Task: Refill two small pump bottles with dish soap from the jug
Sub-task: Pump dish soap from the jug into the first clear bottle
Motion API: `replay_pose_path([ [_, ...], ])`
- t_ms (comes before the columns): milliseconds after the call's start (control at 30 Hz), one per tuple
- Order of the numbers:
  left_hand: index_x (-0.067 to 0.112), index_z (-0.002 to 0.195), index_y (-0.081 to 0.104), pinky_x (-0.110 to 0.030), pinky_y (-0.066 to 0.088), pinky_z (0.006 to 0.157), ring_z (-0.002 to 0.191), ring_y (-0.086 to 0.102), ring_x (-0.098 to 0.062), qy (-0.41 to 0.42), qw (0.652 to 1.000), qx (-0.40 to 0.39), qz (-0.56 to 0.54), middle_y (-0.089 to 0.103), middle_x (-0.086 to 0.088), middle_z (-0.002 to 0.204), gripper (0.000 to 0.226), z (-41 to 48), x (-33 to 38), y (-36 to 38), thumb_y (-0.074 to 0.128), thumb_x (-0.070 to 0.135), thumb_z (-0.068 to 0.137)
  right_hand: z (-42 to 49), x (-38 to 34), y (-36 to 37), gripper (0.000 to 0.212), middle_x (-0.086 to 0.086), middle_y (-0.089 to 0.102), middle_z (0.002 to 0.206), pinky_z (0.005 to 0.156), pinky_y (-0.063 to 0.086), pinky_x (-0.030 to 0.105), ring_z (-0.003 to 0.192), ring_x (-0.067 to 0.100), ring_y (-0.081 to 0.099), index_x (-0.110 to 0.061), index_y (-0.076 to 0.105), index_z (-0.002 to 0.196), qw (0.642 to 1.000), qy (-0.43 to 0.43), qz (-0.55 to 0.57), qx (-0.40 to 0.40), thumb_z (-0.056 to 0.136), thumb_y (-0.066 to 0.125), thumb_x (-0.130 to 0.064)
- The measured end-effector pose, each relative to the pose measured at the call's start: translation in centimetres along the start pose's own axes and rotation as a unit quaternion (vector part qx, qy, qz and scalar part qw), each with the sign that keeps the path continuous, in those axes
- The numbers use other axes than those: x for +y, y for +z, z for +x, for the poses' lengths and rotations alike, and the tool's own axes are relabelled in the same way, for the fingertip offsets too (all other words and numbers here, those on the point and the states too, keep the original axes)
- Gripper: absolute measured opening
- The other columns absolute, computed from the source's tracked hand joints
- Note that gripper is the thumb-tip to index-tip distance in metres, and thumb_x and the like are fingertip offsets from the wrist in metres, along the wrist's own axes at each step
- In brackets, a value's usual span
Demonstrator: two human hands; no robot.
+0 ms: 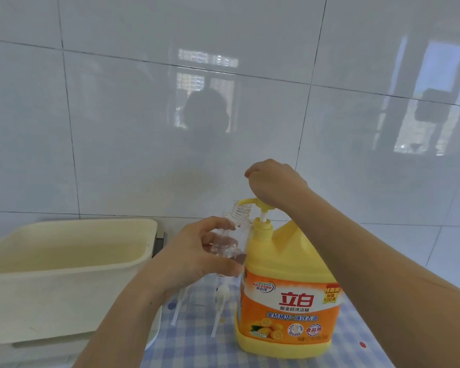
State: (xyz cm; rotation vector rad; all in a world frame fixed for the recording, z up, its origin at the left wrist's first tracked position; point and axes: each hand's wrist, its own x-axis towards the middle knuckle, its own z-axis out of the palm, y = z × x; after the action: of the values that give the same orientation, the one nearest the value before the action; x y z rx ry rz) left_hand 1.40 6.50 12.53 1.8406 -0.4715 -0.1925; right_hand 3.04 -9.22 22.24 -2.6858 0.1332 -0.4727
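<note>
Far left, a cream plastic tub (64, 264) sits on the worktop (356, 338), which wears a blue-and-white checked cloth with coloured dots. Just right of the tub, the left hand (197, 258) is up off the cloth, fingers and thumb curled round a small clear bottle (231, 235) and gripping its body. The bottle is tilted, its threaded open neck pointing up and to the right, sitting right under the tip of the jug's spout. Whether any soap is in it, I cannot tell.

Below that hand, two white pump tops (221, 293) with long dip tubes lie loose on the cloth, just left of the jug's base; the nearer one is partly hidden by the wrist.

Now the jug (290, 301): big, yellow, orange label with lemons, standing upright on the cloth. Its yellow pump head (252, 201) points left toward the small bottle, white stem showing above the collar.

On top, the right hand (274, 184) is closed into a loose fist, its underside pressing on the pump head, forearm running off to the lower right. White glossy wall tiles (144, 128) fill the background.
</note>
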Motion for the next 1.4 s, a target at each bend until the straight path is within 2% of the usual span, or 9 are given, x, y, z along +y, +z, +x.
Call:
replay_pose_path([
  [100,0.037,0.116,0.062,-0.044,0.055,0.094,0.103,0.068,-0.017,0.011,1.000,0.011,0.007,0.073,0.005,0.109,0.071,0.1,-0.1,0.1,0.088,0.020,0.052,-0.2,-0.3,-0.4,0.042,0.009,0.059,0.119,0.090,0.041,0.038,0.114,0.031,0.051,-0.009,0.058,0.117,0.998,-0.047,0.008,-0.045,0.104,0.022,-0.027],
  [167,0.038,0.115,0.062,-0.043,0.055,0.094,0.103,0.068,-0.016,0.016,1.000,0.017,0.009,0.072,0.006,0.110,0.072,0.1,-0.1,0.1,0.086,0.024,0.049,0.0,-0.2,-0.1,0.059,0.007,0.045,0.145,0.107,0.030,0.042,0.134,0.030,0.038,-0.016,0.043,0.142,0.997,-0.044,0.015,-0.064,0.103,0.014,-0.050],
  [267,0.035,0.118,0.062,-0.041,0.056,0.094,0.103,0.068,-0.015,0.022,1.000,0.014,0.010,0.072,0.007,0.111,0.073,0.1,-0.1,0.0,0.086,0.024,0.050,0.5,0.1,0.7,0.068,0.005,0.039,0.151,0.114,0.024,0.051,0.140,0.031,0.030,-0.025,0.034,0.148,0.997,-0.030,0.017,-0.071,0.097,0.008,-0.063],
  [567,0.032,0.118,0.063,-0.040,0.056,0.093,0.103,0.068,-0.012,0.030,0.999,0.009,0.010,0.072,0.008,0.112,0.070,0.5,-0.6,0.1,0.088,0.020,0.054,0.2,0.4,1.0,0.047,0.008,0.032,0.155,0.114,0.020,0.055,0.140,0.036,0.025,-0.028,0.027,0.150,0.996,-0.010,-0.015,-0.086,0.105,0.012,-0.033],
  [767,0.031,0.115,0.064,-0.034,0.059,0.086,0.103,0.067,-0.013,0.029,0.999,0.005,0.039,0.071,0.006,0.112,0.061,0.7,-1.2,0.0,0.089,0.015,0.062,0.2,0.2,2.2,0.053,0.012,0.043,0.144,0.106,0.033,0.055,0.121,0.038,0.045,-0.025,0.025,0.149,0.995,0.042,-0.025,-0.092,0.098,0.014,-0.021],
  [833,0.034,0.116,0.063,-0.030,0.060,0.083,0.103,0.067,-0.012,0.025,0.998,0.005,0.049,0.070,0.008,0.113,0.063,0.7,-1.3,0.0,0.088,0.014,0.062,0.0,0.1,2.2,0.051,0.008,0.047,0.140,0.104,0.035,0.052,0.110,0.033,0.047,-0.024,0.033,0.145,0.993,0.048,-0.043,-0.101,0.097,0.017,-0.021],
  [1133,0.033,0.109,0.065,-0.032,0.061,0.080,0.100,0.067,-0.013,0.013,0.997,-0.002,0.072,0.071,0.010,0.108,0.057,0.7,-1.3,0.1,0.087,0.009,0.063,-1.7,-0.3,1.8,0.034,0.006,0.055,0.126,0.095,0.036,0.041,0.113,0.029,0.051,-0.016,0.055,0.113,0.987,0.053,-0.096,-0.116,0.095,0.028,-0.027],
  [1233,0.032,0.111,0.064,-0.023,0.060,0.073,0.101,0.066,-0.012,0.015,0.997,-0.001,0.073,0.070,0.010,0.109,0.058,0.7,-1.2,0.2,0.086,0.007,0.064,-1.7,-0.4,1.8,0.018,0.005,0.053,0.100,0.083,0.037,0.038,0.093,0.027,0.051,-0.016,0.045,0.078,0.989,0.053,-0.089,-0.108,0.088,0.030,-0.021],
  [1400,0.034,0.111,0.062,-0.024,0.059,0.076,0.101,0.065,-0.009,0.015,0.998,0.002,0.065,0.069,0.012,0.110,0.059,0.7,-1.1,0.3,0.086,0.008,0.064,-2.0,-0.6,1.6,0.016,0.002,0.042,0.077,0.069,0.034,0.034,0.070,0.022,0.041,-0.016,0.035,0.067,0.991,0.057,-0.071,-0.098,0.082,0.033,-0.012],
])
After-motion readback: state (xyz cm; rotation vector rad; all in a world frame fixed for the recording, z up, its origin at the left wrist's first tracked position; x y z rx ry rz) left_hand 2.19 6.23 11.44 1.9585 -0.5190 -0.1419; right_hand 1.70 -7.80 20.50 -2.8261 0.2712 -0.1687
